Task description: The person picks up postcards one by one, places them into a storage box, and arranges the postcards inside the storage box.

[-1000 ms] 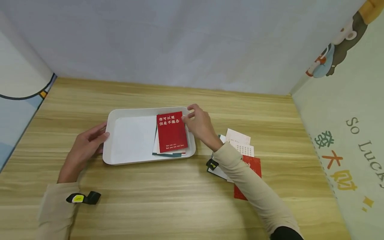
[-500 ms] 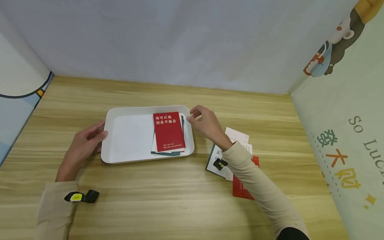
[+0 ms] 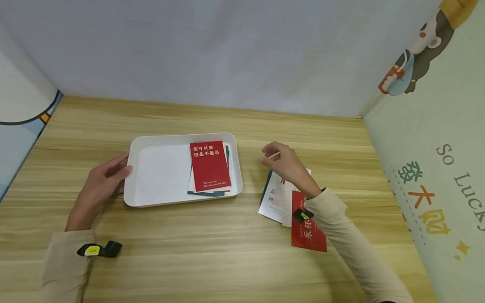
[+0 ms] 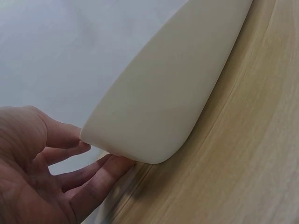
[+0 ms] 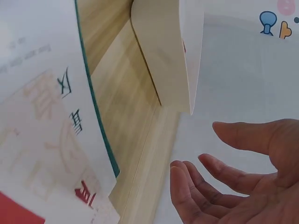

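In the head view, a white rectangular tray (image 3: pixel 163 176) lies on the table at left of centre. My left hand (image 3: pixel 101 185) holds its left end, the thumb at the rim and other fingers against the lower edge in the left wrist view. Inside the tray's right half rests a small stack of cards, a red card (image 3: pixel 210 168) with white lettering on top. My right hand (image 3: pixel 288 165) is empty, fingers loosely curved, over the far end of a second group of cards. That group fans out white cards (image 3: pixel 273 202) and a red card (image 3: pixel 308 235), partly hidden by the sleeve.
The wood-grain table (image 3: pixel 182 256) meets a pale cloth backdrop (image 3: pixel 212 54) behind the tray. A light green printed panel (image 3: pixel 428 155) stands along the right side.
My right hand has drawn away from the tray's right end, moving right to the loose cards. The red card's stack sits slightly farther left in the tray. My left hand stays on the tray.
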A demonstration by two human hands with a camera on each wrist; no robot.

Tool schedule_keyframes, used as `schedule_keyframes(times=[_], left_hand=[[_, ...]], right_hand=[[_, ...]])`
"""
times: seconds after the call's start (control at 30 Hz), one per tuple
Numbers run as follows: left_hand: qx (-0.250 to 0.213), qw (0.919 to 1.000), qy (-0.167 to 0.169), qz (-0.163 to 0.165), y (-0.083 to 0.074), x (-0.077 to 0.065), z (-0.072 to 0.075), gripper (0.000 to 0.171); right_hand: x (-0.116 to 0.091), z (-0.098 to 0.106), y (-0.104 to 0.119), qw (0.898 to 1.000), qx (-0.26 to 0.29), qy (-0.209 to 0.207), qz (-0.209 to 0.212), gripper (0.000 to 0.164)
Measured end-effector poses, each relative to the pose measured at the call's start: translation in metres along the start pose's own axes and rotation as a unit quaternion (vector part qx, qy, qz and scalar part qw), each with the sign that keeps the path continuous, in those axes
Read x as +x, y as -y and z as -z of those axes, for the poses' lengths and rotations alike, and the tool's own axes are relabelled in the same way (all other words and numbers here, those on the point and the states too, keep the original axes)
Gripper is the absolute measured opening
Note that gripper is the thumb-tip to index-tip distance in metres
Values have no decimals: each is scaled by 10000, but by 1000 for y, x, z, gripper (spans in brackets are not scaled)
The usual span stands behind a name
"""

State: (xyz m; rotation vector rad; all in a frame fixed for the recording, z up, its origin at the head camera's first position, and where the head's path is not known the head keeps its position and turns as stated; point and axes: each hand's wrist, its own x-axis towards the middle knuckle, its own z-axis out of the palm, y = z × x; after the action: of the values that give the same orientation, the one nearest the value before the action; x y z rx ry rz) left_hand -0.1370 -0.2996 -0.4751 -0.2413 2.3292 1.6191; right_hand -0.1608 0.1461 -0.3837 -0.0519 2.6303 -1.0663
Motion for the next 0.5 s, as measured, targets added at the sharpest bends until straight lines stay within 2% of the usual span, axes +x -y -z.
schedule_keyframes(times=[0.17, 0.37, 0.5], left_hand=[[93, 10000, -13, 12, 0, -1, 1, 65], [179, 9998, -31, -39, 1, -3, 1, 65], [76, 9999, -49, -77, 0, -1, 0, 65]], right_hand=[[-10, 13, -17, 9997, -136, -56, -180, 43], [-17, 32, -40, 9968, -379, 45, -696, 54], [-19, 44, -58, 9938, -562, 21, -955, 58]])
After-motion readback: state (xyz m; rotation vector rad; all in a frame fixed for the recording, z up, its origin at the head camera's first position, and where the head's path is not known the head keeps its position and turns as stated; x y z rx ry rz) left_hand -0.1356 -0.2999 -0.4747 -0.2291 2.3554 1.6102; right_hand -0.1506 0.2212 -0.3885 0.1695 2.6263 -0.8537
